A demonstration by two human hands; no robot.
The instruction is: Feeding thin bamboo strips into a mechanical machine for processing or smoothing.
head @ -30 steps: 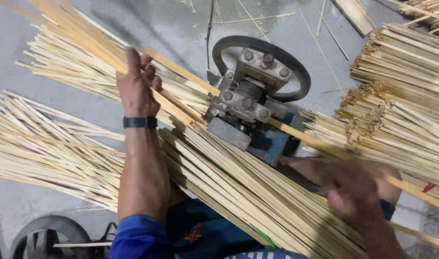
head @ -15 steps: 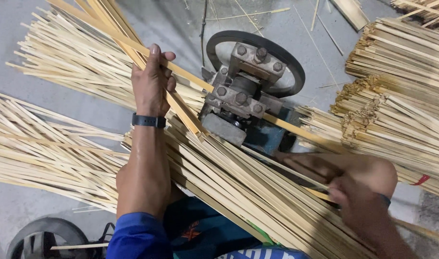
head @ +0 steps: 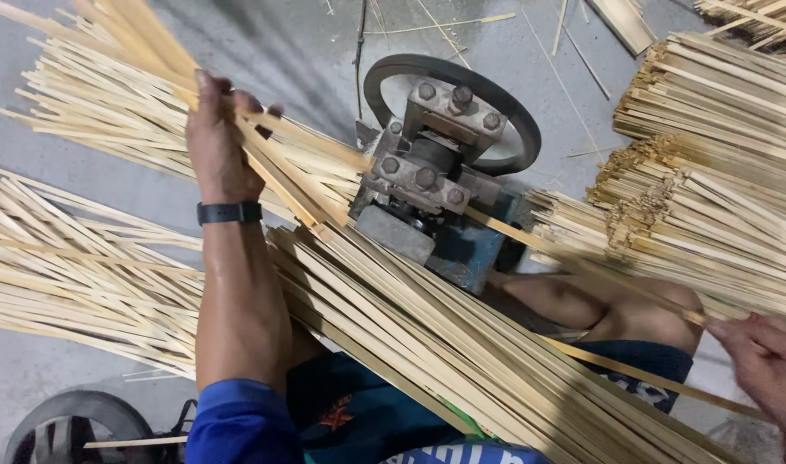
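The left hand (head: pixel 217 142) is clenched around a bamboo strip (head: pixel 298 185), gripping it on the near-left side of the machine (head: pixel 431 185). A black wristband (head: pixel 229 212) sits on that wrist, and the bare forearm runs down to a blue sleeve (head: pixel 238 425). The strip slants from the hand down into the machine's bolted grey block, and a strip comes out on the far side, running on toward the lower right. There the right hand (head: pixel 767 365) pinches the outgoing strip (head: pixel 608 279) at the frame's edge, fingers closed on it.

Behind the bolted block stands a dark round wheel (head: pixel 504 103), and a blue base (head: pixel 470 249) sits under the block. A thick sheaf of long strips (head: pixel 461 352) lies across the person's lap, slanting from the machine to the bottom right. A bare knee (head: pixel 616 309) shows beside it. More loose strips (head: pixel 75 266) fan over the grey floor (head: pixel 272 43) at the left, and stacked bundles (head: pixel 711 172) lie at the right.
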